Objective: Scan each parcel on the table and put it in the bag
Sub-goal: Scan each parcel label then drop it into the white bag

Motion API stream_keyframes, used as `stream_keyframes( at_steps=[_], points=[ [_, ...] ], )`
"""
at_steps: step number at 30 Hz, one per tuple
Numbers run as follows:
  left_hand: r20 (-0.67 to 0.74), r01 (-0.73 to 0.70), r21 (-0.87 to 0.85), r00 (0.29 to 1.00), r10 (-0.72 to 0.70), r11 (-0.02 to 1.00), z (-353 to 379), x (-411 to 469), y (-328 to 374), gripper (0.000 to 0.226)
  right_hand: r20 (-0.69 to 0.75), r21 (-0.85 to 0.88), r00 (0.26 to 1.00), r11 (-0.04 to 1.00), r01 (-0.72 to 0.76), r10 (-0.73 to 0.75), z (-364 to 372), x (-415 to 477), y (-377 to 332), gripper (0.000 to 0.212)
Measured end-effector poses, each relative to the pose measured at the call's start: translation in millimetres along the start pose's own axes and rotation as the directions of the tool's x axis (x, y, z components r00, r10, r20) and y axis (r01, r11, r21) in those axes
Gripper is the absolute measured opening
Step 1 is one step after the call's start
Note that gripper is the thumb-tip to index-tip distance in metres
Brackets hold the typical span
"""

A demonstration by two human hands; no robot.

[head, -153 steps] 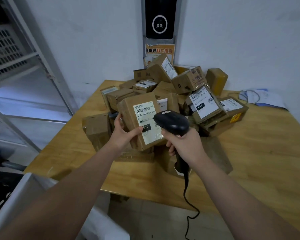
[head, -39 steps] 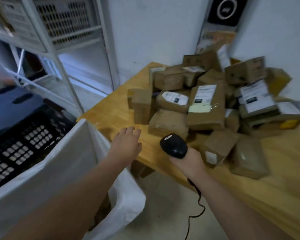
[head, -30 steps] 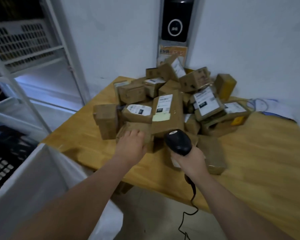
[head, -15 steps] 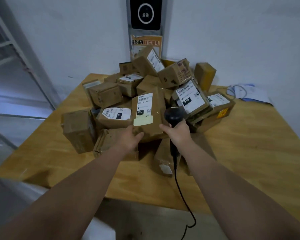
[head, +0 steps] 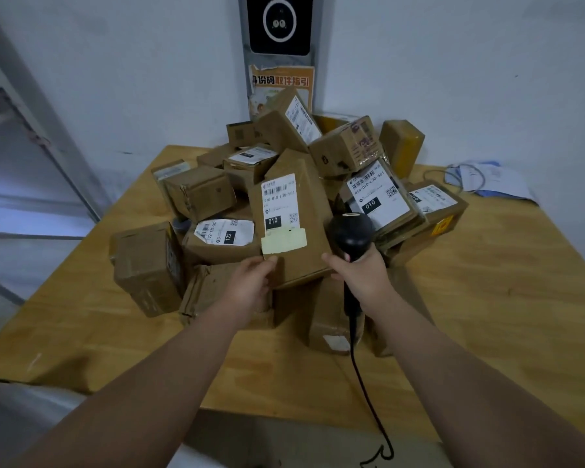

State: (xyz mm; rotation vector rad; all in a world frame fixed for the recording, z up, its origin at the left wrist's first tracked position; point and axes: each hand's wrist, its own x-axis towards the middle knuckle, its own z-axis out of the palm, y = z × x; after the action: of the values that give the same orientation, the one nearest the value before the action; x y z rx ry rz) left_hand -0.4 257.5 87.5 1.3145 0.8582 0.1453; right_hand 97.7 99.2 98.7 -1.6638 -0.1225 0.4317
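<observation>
The table (head: 487, 315) fills most of my view, its near edge running under my forearms. The pile of parcels (head: 200, 194) is heaped from the middle of the table to the far edge against the wall. A pale strip below the near-left corner (head: 11, 407) may be the bag, but I cannot tell for sure.

At the front of the pile, straight ahead of me, is the tall parcel (head: 301, 231) I am handling. Its long axis runs up and away from me, leaning slightly right, and its lower end is toward my hands.

The scanner (head: 352, 234) stands just beside the parcel's right edge, its cable (head: 362, 376) trailing off the near edge.

My left hand (head: 250, 285) grips the parcel's lower left corner, thumb on the front face, the fingers hidden behind. My right hand (head: 362, 275) is wrapped round the scanner's handle, thumb reaching the parcel's lower right edge.

The label (head: 279, 204) faces me, its barcode (head: 277, 189) at the top, up and left of the scanner's head. I judge the scan comes next. The right hand is nearer, so I would swing the head left and up onto that code while the left hand steadies the parcel.
</observation>
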Motion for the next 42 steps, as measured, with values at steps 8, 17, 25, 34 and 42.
stream_keyframes(
  at_steps=[8, 17, 25, 34, 42],
  points=[
    [0.180, -0.008, -0.215, 0.983, 0.047, 0.977, -4, -15, 21, 0.037, 0.118, 0.093, 0.992, 0.995, 0.022, -0.033, -50, -31, -1, 0.022],
    [0.075, -0.120, -0.149, 0.988, 0.132, 0.981, -18, -62, 3, 0.024, 0.088, 0.159, 0.996, 0.987, -0.024, 0.010, -61, -66, 5, 0.019],
    [-0.131, -0.243, -0.068, 0.964, 0.233, 0.968, -37, -84, -16, 0.053, 0.193, -0.225, 0.953, 0.935, 0.273, -0.232, -29, -106, -25, 0.023],
    [-0.144, -0.218, -0.023, 0.966, 0.213, 0.976, -49, -80, -32, 0.055, 0.246, -0.058, 0.929, 0.953, 0.299, -0.276, -1, -134, -28, 0.049],
    [-0.122, -0.205, -0.044, 0.973, 0.198, 0.978, -58, -74, -30, 0.095, 0.159, -0.208, 0.982, 0.969, 0.137, -0.105, 9, -142, -35, 0.023]
  ],
)
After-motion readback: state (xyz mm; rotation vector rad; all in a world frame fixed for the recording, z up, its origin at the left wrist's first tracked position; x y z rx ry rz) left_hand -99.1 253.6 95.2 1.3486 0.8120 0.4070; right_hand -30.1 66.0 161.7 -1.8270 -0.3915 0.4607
